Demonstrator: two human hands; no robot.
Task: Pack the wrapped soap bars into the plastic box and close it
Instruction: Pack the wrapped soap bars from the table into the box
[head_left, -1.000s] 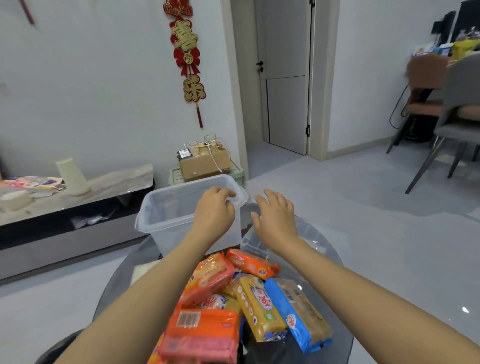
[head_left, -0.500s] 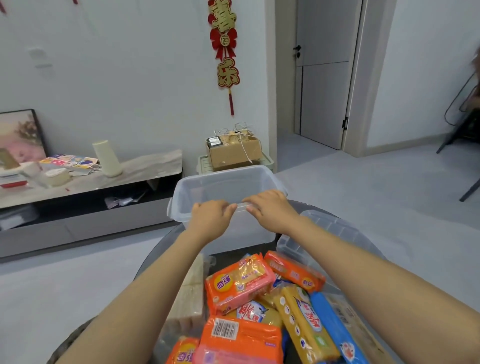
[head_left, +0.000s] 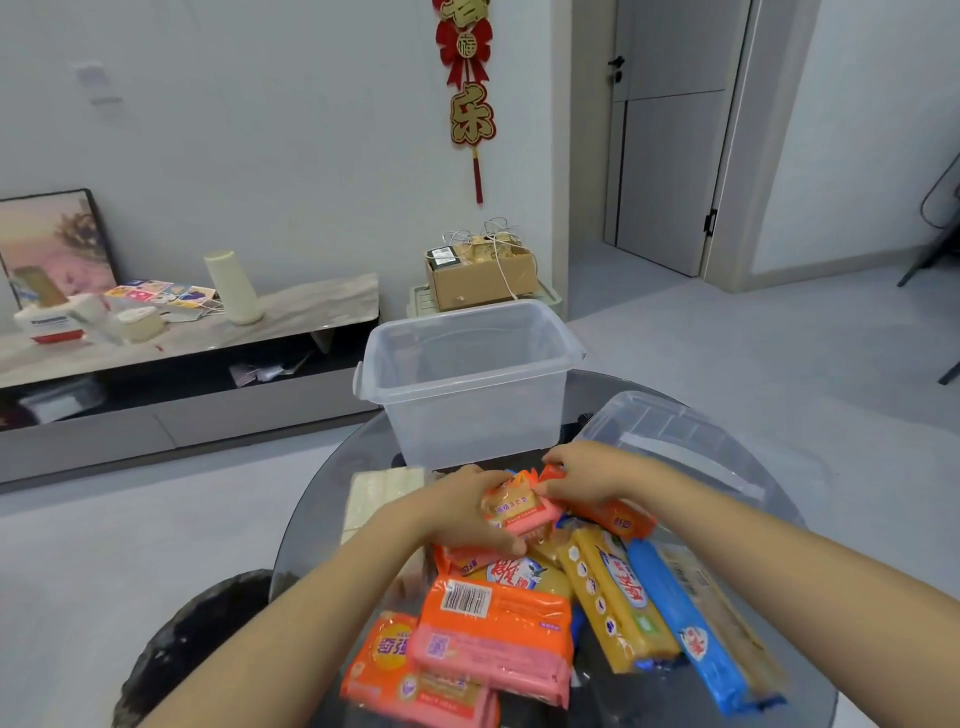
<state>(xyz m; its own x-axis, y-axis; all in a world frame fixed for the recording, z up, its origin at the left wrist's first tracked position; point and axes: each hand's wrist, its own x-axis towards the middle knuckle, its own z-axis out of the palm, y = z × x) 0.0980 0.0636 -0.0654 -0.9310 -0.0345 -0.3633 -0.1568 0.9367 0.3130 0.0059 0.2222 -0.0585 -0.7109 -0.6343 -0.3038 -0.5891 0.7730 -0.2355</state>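
A clear plastic box (head_left: 470, 384) stands open and empty at the far side of a round glass table (head_left: 582, 395). Its clear lid (head_left: 670, 441) lies flat to the right of it. Several wrapped soap bars are piled at the near side: orange and pink packs (head_left: 493, 629), yellow bars (head_left: 618, 597), a blue-wrapped bar (head_left: 696, 634). My left hand (head_left: 467, 512) grips a small orange-pink soap bar (head_left: 519, 512) at the top of the pile. My right hand (head_left: 584, 475) pinches the same bar's far end, resting over another orange bar (head_left: 618, 517).
A pale ribbed mat (head_left: 376, 491) lies on the table left of the pile. Beyond the table are a low TV cabinet (head_left: 182, 364) with a cream cylinder and clutter, a cardboard box (head_left: 483, 278) on a crate, and a grey door at back right.
Both hands left the box's near rim and came back down onto the soap pile, closing on a small orange-pink bar. The view tilted down and left.
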